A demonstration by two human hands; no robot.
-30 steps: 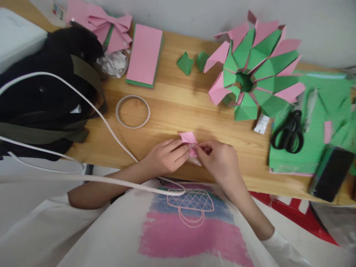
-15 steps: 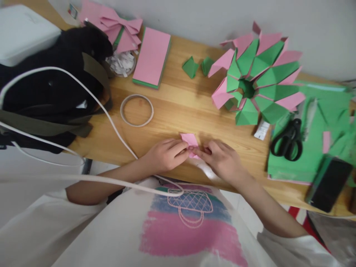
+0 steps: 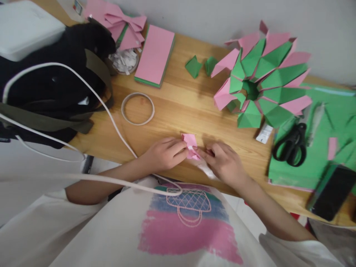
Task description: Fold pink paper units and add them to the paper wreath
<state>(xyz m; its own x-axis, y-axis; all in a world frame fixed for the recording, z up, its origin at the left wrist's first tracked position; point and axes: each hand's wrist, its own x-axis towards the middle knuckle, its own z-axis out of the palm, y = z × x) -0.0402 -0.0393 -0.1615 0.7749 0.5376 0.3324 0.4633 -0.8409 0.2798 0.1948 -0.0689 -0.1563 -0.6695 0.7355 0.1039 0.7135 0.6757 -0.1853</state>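
Observation:
A small folded pink paper (image 3: 190, 140) lies near the table's front edge, with a whitish patch at its middle. My left hand (image 3: 168, 152) grips its left side, fingers bent together. On the right side, my right hand (image 3: 222, 160) has its fingers curled, and its fingertips touch the lower right part of the paper. Behind and to the right stands a round pink and green folded-paper form (image 3: 274, 74) with a hole in its middle. Two small green folded pieces (image 3: 193, 67) sit to its left.
A tape roll (image 3: 122, 108) and a pink paper stack (image 3: 155, 55) are at the left, beside a black bag (image 3: 33, 89). A white cable (image 3: 108, 111) runs to the front edge. Black scissors (image 3: 292, 145) and a phone (image 3: 332, 193) rest at the right on green sheets (image 3: 286, 174).
The view has shifted slightly. My right fingertips have moved a little to the right on the pink paper, and a whitish patch between the hands now shows more.

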